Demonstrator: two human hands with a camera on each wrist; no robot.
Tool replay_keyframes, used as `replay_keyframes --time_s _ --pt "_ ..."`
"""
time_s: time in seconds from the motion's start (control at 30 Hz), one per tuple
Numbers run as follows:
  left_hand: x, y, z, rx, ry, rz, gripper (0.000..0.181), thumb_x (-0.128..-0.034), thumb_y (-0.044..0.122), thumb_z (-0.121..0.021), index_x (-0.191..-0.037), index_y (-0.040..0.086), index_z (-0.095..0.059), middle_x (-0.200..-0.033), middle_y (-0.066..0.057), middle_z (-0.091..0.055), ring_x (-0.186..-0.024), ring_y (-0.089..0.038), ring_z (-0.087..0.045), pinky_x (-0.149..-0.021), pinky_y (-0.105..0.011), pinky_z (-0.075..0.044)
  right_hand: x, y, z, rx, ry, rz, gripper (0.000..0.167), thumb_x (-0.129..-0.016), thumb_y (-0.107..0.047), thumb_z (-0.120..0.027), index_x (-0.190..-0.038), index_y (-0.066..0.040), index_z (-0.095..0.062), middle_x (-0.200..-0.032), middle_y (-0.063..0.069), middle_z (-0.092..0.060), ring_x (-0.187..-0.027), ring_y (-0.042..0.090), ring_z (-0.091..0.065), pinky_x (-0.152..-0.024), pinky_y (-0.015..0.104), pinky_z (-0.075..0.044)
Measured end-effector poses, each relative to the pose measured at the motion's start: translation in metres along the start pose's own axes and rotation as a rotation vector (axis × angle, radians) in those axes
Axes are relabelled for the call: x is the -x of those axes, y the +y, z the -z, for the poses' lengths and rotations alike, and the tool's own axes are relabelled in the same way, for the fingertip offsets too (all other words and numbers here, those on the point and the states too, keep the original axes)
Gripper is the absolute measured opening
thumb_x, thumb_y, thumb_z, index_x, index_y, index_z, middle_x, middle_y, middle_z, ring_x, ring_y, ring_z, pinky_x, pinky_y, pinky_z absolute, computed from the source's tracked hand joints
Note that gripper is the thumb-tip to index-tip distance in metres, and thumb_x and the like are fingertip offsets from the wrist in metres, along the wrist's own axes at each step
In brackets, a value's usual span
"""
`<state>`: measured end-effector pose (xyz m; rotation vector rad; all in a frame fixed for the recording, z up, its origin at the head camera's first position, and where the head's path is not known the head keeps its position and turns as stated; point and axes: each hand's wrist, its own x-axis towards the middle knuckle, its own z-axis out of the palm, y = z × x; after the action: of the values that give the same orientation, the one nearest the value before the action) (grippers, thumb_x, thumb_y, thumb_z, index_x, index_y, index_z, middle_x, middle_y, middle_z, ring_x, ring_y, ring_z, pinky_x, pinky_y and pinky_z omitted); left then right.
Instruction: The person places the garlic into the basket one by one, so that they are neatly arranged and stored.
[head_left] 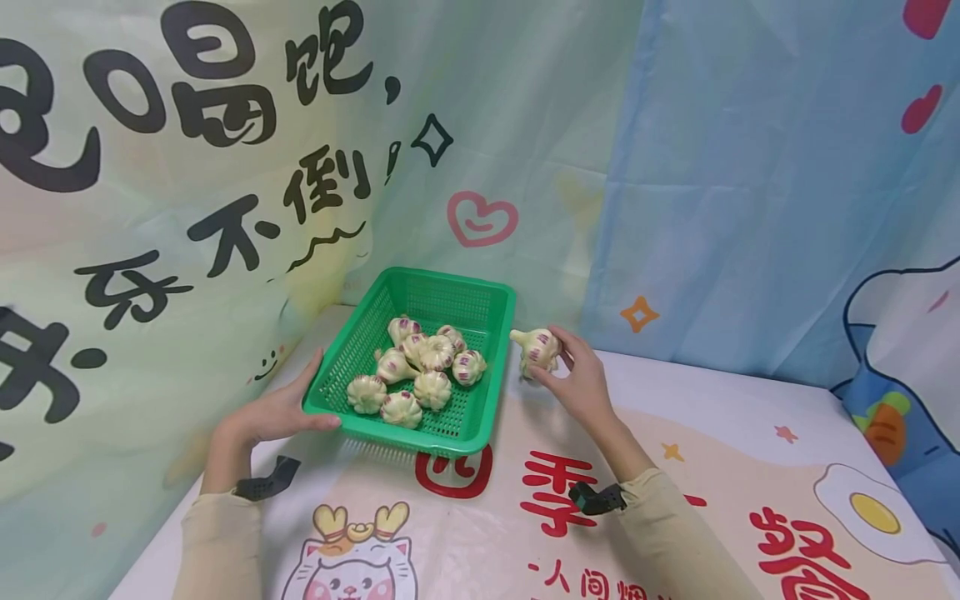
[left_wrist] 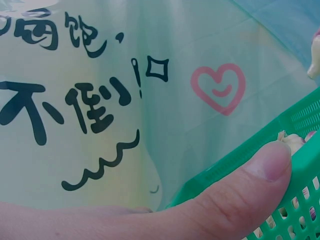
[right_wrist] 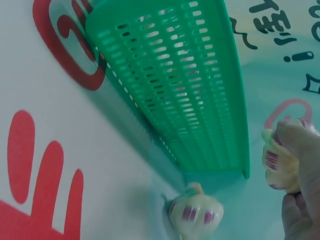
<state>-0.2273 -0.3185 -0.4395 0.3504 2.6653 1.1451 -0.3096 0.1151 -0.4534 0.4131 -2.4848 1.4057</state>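
Observation:
A green plastic basket [head_left: 497, 417] stands on the table with several garlic bulbs [head_left: 432, 390] inside, white with purple marks. My left hand [head_left: 277, 414] holds its near left corner. The left thumb lies along the rim in the left wrist view, while the other fingers are mostly hidden. Right of the basket, my right hand [head_left: 577, 379] pinches a garlic bulb [right_wrist: 280, 165] between thumb and fingers, off the table. Below it, a second garlic bulb [right_wrist: 196, 216] sits on the table beside the basket's wall in the right wrist view.
The printed tablecloth [head_left: 750, 433] covers the table. Behind the basket hangs a printed curtain [head_left: 517, 108], reaching the table's back edge and running along the left side. A dark wrist device [head_left: 268, 479] sits on each forearm.

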Motion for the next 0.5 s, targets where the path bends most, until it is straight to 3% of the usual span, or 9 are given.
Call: replay_keyframes --time_s 0.5 --pt "0.003 0.004 0.001 0.003 -0.007 0.002 0.116 -0.0811 0.037 -0.073 -0.151 0.012 0.017 -0.157 -0.024 0.012 -0.142 -0.049 -0.005 -0.108 -0.065 -0.017 -0.012 -0.027 -0.015 0.031 -0.029 0.060 0.066 -0.076 -0.019 -0.080 -0.134 -0.009 -0.052 -0.124 0.010 -0.056 -0.116 0.025 -0.056 -0.096 0.038 -0.048"
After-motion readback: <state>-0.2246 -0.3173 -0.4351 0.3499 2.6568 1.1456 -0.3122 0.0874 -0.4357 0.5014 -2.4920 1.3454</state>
